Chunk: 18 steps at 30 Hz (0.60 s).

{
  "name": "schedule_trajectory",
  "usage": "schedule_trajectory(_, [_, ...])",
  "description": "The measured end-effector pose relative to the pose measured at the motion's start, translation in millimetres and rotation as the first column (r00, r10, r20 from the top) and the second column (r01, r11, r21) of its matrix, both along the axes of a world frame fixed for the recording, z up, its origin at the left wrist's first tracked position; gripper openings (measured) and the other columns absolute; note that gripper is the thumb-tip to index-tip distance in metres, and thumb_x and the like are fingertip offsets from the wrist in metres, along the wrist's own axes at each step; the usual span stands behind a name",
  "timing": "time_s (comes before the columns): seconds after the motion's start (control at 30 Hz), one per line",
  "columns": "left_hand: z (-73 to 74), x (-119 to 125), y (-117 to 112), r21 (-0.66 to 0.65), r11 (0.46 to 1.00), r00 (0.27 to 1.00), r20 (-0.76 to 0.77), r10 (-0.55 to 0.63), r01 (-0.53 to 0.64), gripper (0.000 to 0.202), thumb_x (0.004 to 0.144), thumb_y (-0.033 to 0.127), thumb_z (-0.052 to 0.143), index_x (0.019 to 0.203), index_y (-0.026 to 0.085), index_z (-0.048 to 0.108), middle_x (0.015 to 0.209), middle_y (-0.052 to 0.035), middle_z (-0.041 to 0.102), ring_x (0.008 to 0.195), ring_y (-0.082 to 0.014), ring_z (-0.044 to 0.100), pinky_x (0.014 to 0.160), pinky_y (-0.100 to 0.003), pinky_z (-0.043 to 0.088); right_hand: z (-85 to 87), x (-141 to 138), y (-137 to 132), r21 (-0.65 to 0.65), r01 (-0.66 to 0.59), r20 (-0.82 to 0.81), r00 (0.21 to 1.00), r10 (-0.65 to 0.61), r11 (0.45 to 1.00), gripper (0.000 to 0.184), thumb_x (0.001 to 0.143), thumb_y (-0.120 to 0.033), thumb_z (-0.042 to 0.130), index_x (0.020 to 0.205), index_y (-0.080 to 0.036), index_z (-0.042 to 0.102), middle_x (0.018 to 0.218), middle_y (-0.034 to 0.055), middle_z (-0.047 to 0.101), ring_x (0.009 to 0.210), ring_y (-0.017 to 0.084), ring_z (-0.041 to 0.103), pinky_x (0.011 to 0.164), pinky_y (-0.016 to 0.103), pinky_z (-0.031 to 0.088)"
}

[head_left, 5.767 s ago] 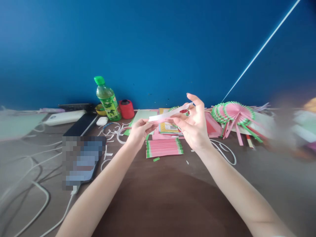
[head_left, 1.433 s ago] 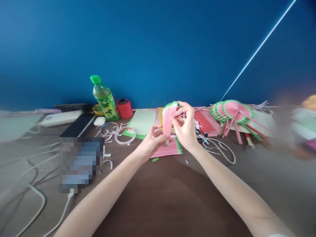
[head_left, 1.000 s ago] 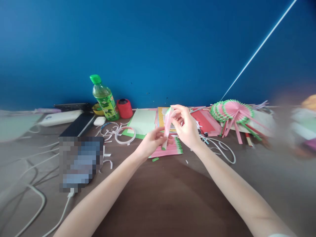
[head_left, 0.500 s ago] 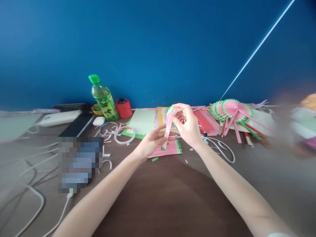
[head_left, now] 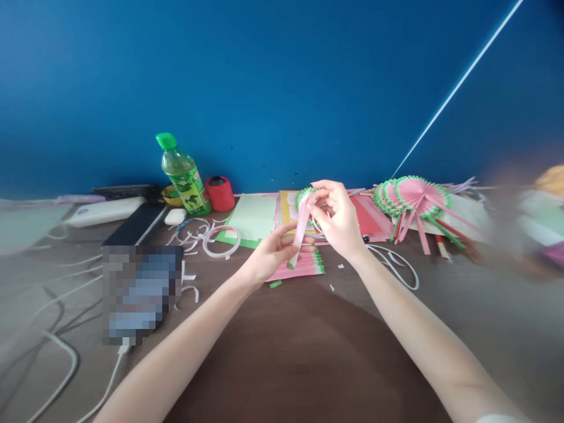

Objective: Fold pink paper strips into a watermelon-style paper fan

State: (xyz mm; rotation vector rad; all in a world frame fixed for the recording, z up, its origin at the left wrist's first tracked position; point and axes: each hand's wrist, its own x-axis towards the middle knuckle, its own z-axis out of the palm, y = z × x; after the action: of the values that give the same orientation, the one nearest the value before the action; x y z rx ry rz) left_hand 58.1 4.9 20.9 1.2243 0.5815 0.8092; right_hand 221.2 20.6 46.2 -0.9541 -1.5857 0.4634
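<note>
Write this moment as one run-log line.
left grip: folded pink paper strip, lower end; right grip: strip's upper end; table: green-edged pleated sheet

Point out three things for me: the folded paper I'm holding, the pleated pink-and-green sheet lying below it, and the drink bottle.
Folded paper (head_left: 301,228): head view, middle of its long face.
Pleated sheet (head_left: 306,267): head view, its uncovered pleats.
Drink bottle (head_left: 187,184): head view, on the label.

Pink-and-green paper (head_left: 301,227) in left and right fingers (head_left: 330,186)
</note>
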Motion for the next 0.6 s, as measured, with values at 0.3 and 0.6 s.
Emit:
schedule_trajectory(0.3, [-2.6,1.0,-0.7,0.026,0.999,0.999,0.043,-0.021,0.02,0.051,0.079,0.021,0.061,0.126,0.019,0.04,0.11,-0.0138,0.065,0.096,-0.023,0.064,0.074,-0.028,0.043,-5.2,-2.9,1.4,0.036,0.023,-0.012,1.0,-0.023,0.999,0.036,0.079,-0.01,0.052,0.109,-0.028,0.045,0.086,-0.0018,0.052,0.072,0.011,0.056,0.063,0.028,0.047])
schedule_trajectory(0.6, [-4.6,1.3,-1.6,0.025,0.999,0.998,0.052,-0.032,0.031,0.05,0.081,0.018,0.058,0.127,0.02,0.039,0.109,-0.0124,0.065,0.096,-0.0223,0.064,0.079,-0.03,0.043,-9.6,-2.7,7.8,-0.047,0.017,-0.164,0.986,-0.024,0.999,0.039,0.075,-0.021,0.061,0.108,-0.029,0.041,0.091,-0.0008,0.048,0.072,0.012,0.056,0.061,0.028,0.05])
